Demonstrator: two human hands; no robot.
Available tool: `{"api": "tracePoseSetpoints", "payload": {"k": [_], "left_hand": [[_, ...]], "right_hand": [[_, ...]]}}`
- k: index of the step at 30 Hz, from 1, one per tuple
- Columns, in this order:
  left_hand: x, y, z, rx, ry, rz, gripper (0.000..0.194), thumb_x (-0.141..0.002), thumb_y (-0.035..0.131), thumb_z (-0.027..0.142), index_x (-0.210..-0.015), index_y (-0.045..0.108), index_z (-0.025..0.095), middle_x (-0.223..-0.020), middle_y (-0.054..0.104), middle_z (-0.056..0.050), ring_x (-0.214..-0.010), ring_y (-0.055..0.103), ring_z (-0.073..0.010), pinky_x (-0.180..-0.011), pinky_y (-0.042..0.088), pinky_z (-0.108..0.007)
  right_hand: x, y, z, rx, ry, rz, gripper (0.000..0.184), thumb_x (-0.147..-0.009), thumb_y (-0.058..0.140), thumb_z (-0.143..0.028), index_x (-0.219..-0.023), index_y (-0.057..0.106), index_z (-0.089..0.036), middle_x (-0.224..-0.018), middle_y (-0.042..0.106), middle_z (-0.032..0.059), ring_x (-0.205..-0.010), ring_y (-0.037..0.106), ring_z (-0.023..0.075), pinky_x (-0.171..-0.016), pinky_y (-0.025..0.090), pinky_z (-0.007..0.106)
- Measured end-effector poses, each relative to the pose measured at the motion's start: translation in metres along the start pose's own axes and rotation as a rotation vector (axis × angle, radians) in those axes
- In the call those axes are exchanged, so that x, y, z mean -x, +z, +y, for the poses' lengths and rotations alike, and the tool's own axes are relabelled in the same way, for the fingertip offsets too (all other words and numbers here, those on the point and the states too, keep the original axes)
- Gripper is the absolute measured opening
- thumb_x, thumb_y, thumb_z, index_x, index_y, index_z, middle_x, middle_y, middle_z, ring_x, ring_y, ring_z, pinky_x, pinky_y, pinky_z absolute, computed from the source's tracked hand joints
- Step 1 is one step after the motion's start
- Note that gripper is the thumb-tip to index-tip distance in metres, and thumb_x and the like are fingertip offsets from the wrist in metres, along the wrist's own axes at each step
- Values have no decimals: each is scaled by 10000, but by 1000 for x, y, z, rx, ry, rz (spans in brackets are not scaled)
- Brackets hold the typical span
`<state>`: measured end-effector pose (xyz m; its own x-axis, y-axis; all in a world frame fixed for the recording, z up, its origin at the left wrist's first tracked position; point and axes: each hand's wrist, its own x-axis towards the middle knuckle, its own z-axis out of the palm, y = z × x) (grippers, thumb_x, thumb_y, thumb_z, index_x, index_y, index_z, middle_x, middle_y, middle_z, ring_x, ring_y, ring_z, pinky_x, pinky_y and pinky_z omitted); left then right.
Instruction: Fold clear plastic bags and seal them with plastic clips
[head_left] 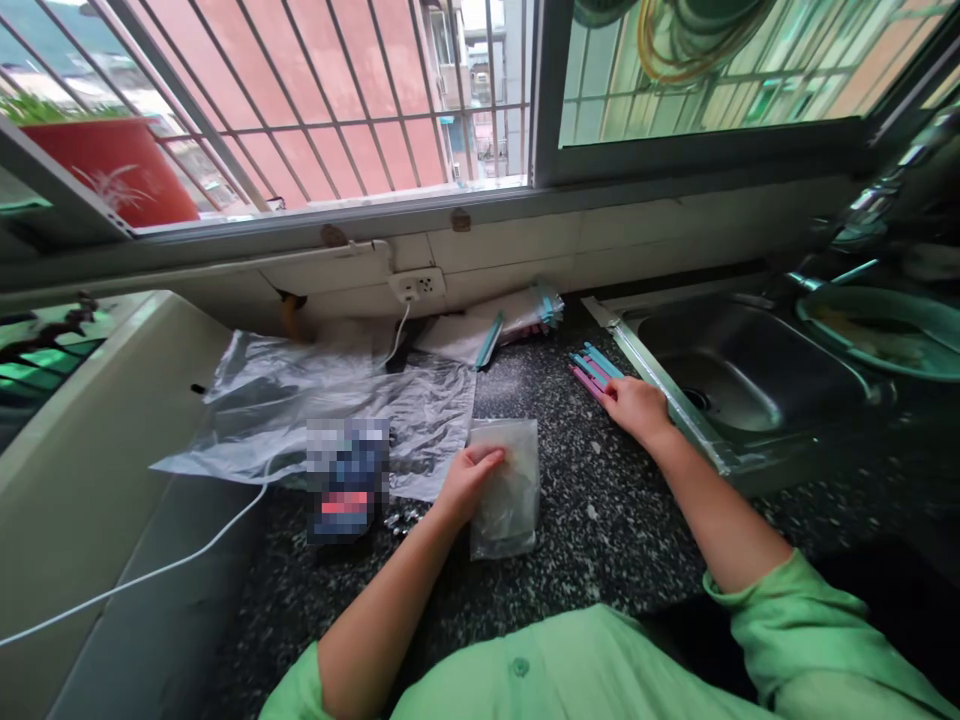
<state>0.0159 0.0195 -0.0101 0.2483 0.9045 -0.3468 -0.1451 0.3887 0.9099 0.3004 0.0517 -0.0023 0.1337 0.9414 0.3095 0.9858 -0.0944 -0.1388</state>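
My left hand (466, 478) pinches the upper left edge of a small clear plastic bag (510, 490) that lies on the dark speckled counter (600, 520). My right hand (634, 405) reaches to a few pink and blue clip sticks (591, 368) beside the sink; its fingers rest on their near ends, curled, and whether it grips them is unclear. More blue clips in a packet (536, 310) lie further back by the wall.
A large clear plastic sheet (330, 405) and a blurred dark object (346, 478) lie left of the bag. A white cable (180, 560) runs from a wall socket (418, 286). A steel sink (742, 375) is at right, with a green dish (877, 330) beyond.
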Motion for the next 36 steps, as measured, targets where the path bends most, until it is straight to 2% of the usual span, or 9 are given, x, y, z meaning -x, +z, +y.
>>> {"api": "tracePoseSetpoints", "payload": {"k": [5,9,12,15,21,26,30,36], "left_hand": [[0,1,-1,24,-6,12,394,-486,751,448,-714,686,134,-600,651,-20,-505,538,-110,-518,399,-215],[0,1,-1,35,-19,25,426,-495,741,463,-766,685,140,-586,642,-11,-474,515,-100,-481,375,-205],[0,0,-2,38,-37,29,401,-500,724,484,-688,662,136,-514,597,6,-420,464,-85,-436,329,-198],[1,0,-2,41,-49,20,372,-507,716,481,-623,629,139,-482,561,19,-409,442,-79,-427,311,-197],[2,2,-1,96,-63,57,379,-486,734,441,-701,637,145,-516,572,33,-426,450,-72,-444,315,-192],[3,3,3,90,-26,69,384,-485,729,441,-698,641,134,-507,550,38,-436,442,-66,-453,316,-190],[4,3,4,73,-32,50,373,-484,733,407,-725,642,138,-529,571,32,-453,465,-78,-482,350,-202],[3,2,5,133,-49,-12,374,-450,760,313,-756,631,142,-631,636,6,-529,538,-105,-532,394,-214]], "right_hand": [[5,9,-6,18,-57,11,212,-749,541,-385,-729,654,-207,-668,605,99,-707,574,239,-595,415,344],[6,-2,-19,-22,-6,-56,160,-745,550,-301,-756,656,-181,-738,609,124,-767,573,265,-633,417,366],[8,-10,-26,-58,-7,-47,170,-771,516,-302,-741,641,-190,-782,627,108,-742,580,242,-605,408,332],[10,-13,-32,-194,-16,-41,167,-784,508,-303,-740,622,-190,-750,638,78,-676,579,208,-577,392,301],[18,-12,-48,-656,-61,-113,190,-777,519,-347,-769,595,-173,-687,616,33,-603,544,156,-578,399,267],[31,-15,-71,-964,-144,-307,244,-764,533,-399,-765,593,-163,-632,566,-1,-539,480,115,-511,374,233],[41,-16,-85,-1088,-192,-433,242,-754,550,-393,-761,612,-159,-630,577,-6,-534,479,103,-507,375,222],[41,-13,-85,-1112,-175,-466,248,-722,583,-383,-779,651,-152,-683,631,17,-582,518,116,-556,404,236]]}}
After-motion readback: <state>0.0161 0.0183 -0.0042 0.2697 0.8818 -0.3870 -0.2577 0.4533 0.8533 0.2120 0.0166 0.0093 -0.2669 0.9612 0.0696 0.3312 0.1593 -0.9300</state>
